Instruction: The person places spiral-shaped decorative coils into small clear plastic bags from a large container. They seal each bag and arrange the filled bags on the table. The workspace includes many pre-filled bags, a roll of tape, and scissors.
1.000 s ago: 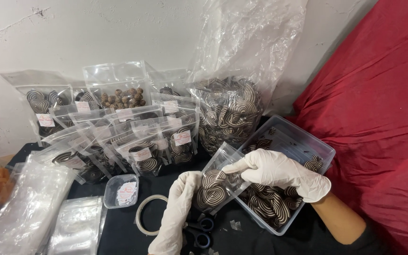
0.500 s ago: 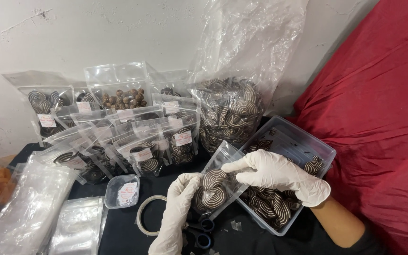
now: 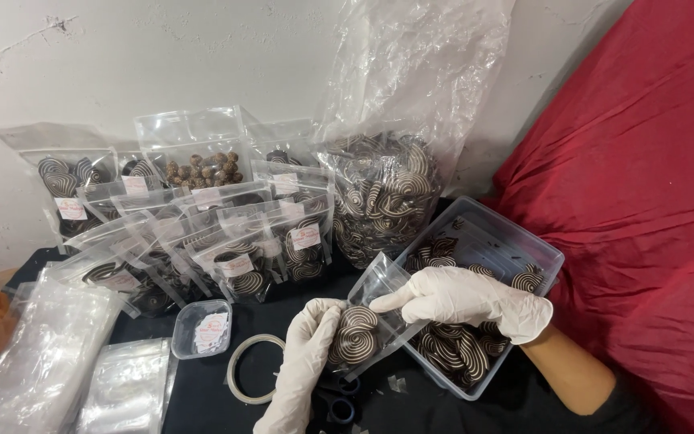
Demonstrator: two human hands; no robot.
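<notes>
Little is changing since the earlier frames: both gloved hands are staying on the small clear pouch (image 3: 367,321), which is tilting slightly more toward the left hand (image 3: 307,354). That hand is cupping the pouch from below, its fingers wrapping closed around the bottom end, where striped swirl cookies (image 3: 355,333) are sitting inside. Just to its right, the right hand (image 3: 467,297) is pinching the open upper edge of the pouch between thumb and fingers, touching the plastic. Directly under and behind the right hand, a clear plastic tub (image 3: 524,241) is holding more of the same cookies. Above both hands, a big clear bag (image 3: 387,193) full of cookies is standing against the wall. Left of the left hand, a tape ring (image 3: 242,374) and a small lidded box (image 3: 201,328) are lying nearby, and farther up-left, rows of filled labelled pouches (image 3: 226,241) are leaning together. Scissors (image 3: 339,406) are lying just below the left hand.
</notes>
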